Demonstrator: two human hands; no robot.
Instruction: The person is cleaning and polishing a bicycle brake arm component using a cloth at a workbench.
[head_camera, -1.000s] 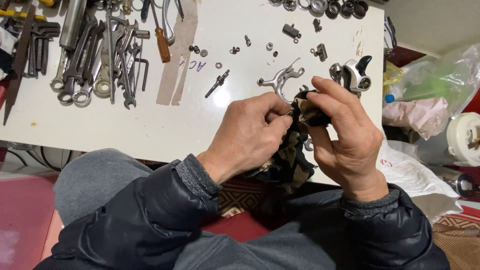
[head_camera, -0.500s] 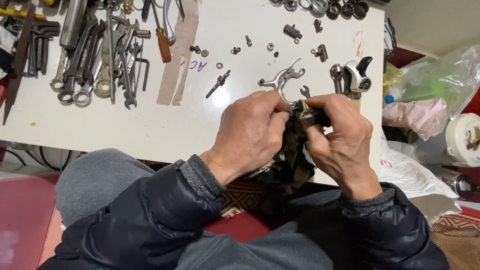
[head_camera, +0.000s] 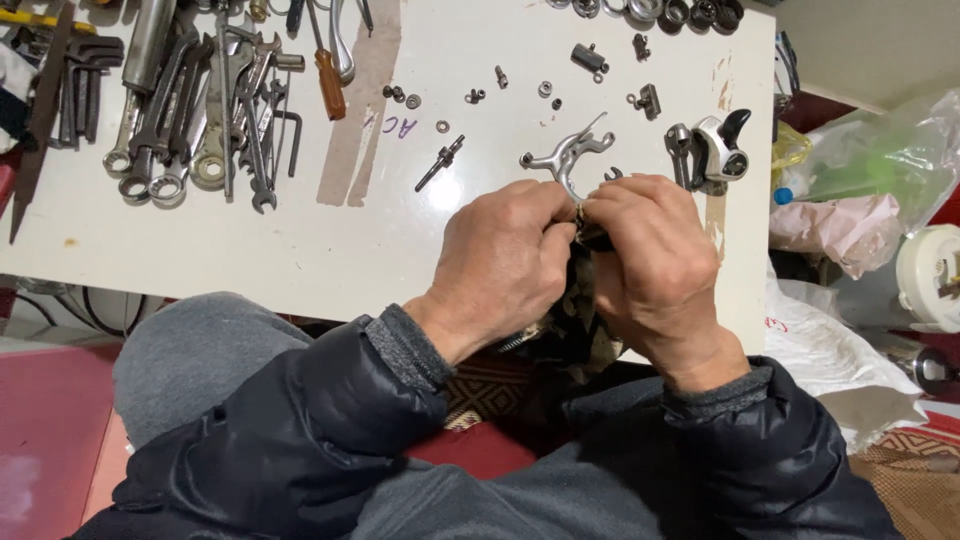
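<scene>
A dark patterned rag (head_camera: 578, 320) is bunched up between the two hands, right at the near edge of the white table (head_camera: 330, 240). The left hand (head_camera: 505, 265) and the right hand (head_camera: 655, 260) are pressed close together, knuckles up, with their fingertips meeting over the top of the rag. Both hands are closed tight on it. Something small may be tucked inside the rag, but it is too hidden to tell. The rest of the rag hangs down below the hands, toward the lap.

Both wrists come up from dark puffy sleeves (head_camera: 300, 430), and the arms bend in toward each other.

Just past the fingers lies a shiny silver bracket (head_camera: 565, 155) with curved arms. To its right sits a black and silver lever part (head_camera: 715, 150). Small bolts and washers (head_camera: 440, 127) are spread over the middle of the table. Far to the left is a pile of wrenches (head_camera: 190, 120), and next to it a screwdriver with a brown handle (head_camera: 328, 80).
</scene>
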